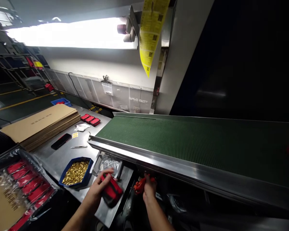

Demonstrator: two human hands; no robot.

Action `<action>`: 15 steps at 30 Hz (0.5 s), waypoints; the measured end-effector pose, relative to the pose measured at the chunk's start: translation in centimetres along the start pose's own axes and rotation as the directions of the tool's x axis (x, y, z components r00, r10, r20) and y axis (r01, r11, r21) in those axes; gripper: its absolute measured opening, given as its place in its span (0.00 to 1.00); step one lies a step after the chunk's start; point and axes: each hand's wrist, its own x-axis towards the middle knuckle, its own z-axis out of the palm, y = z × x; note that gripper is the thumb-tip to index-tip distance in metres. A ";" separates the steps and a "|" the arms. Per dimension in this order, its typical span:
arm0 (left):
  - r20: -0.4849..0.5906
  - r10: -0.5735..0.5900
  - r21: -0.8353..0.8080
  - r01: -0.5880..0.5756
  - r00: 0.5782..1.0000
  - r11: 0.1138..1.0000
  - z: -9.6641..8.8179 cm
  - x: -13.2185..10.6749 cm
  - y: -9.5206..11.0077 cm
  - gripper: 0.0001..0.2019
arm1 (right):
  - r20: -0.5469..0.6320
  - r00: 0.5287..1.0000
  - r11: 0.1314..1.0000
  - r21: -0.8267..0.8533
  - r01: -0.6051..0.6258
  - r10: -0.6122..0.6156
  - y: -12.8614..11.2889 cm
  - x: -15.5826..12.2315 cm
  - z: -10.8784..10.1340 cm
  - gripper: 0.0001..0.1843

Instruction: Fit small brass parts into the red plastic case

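Note:
My left hand [99,188] is closed on a small red and black pouch [111,191] resting on the steel table [62,157] near its front edge. To the right, under the conveyor's rim, my right hand [148,189] grips a red-orange tool or object [140,185] that I cannot identify. Just left of the pouch is a blue tray of small gold-coloured parts [75,172]. A stack of clear plastic bags [108,164] lies right behind the pouch.
A green conveyor belt [183,141] runs to the right. A lined box of red pouches [26,186] sits front left. Flat cardboard sheets [40,123], a black phone [61,141], tweezers [79,147] and three red pouches [90,119] lie further back. A yellow label strip [150,32] hangs overhead.

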 end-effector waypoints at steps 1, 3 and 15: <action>0.113 -0.016 0.034 0.012 0.993 0.999 -0.1 -0.5 0.3 0.31 | 0.014 1.000 1.000 -0.005 -0.002 0.002 0.0 -0.1 0.0 0.25; 0.236 -0.017 0.148 -0.019 0.972 0.989 -0.6 -1.1 0.7 0.27 | 0.036 0.999 1.000 -0.017 -0.006 0.007 0.0 -0.3 -0.1 0.25; 0.041 -0.035 0.025 0.034 0.999 0.999 0.9 2.7 -1.6 0.26 | 0.106 0.994 0.988 -0.156 0.008 0.008 -1.5 -1.3 -0.6 0.23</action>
